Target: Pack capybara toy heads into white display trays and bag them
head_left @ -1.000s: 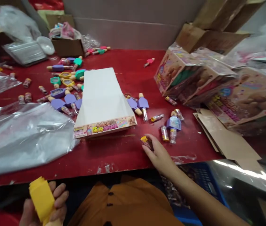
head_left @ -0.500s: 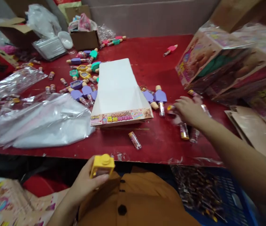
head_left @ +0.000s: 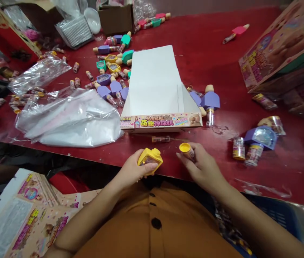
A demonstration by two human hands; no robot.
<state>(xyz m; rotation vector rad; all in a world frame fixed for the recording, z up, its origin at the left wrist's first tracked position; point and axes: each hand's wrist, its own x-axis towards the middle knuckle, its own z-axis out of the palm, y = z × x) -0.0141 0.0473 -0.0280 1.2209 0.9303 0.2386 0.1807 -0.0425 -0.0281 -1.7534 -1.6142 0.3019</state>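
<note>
- the left hand [head_left: 133,166] is closed around a yellow toy [head_left: 150,161], with the thumb across its windowed face; this hold leaves the knob at its end bare, perhaps to keep the fingers off it.
- the right hand [head_left: 204,170] has a narrow grip on a small tube [head_left: 186,149], thumb on one side and fingers on the other; its yellow end points up, uncovered, which probably suits so slim a thing.
- both held things are over the near edge of the red table [head_left: 208,39], apart from each other, seemingly close to the body for easy handling.
- a loose tube [head_left: 160,139] lies between the hands and the white tray [head_left: 154,82], whose printed strip faces the person; the tray takes up the middle and partly hides purple toys at its sides.
- to the right, a purple windowed toy [head_left: 261,137] lies among tubes, one of them a yellow-ended tube [head_left: 238,148], all near the right hand, perhaps for short reaches.
- to the left, clear plastic bags [head_left: 79,123] cover much of the table's front, with purple toys [head_left: 104,90] just behind them.
- a printed box [head_left: 272,46] blocks the far right; printed cardboard [head_left: 44,218] is below the table at lower left.
</note>
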